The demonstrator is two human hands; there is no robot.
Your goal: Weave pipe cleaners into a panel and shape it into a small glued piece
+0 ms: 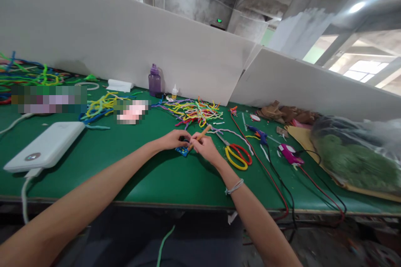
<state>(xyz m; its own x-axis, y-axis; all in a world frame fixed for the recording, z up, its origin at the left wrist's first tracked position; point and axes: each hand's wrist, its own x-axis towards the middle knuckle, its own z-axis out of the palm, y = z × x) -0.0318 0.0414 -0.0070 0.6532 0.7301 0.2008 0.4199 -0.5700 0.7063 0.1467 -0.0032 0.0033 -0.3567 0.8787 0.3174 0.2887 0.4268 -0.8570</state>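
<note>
While our right hand (203, 144) grips the tan stick (205, 130), which slants away rightward from the small blue piece (182, 151) on the tabletop (150, 183), our left hand (173, 139) overlaps that piece; whether pinching, we cannot tell.

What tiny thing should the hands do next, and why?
Perhaps the left hand should steady the small blue patterned piece: its fingers are right at it, and the right hand grips a tan stick whose lower end points down there, so the piece might slip.
</note>
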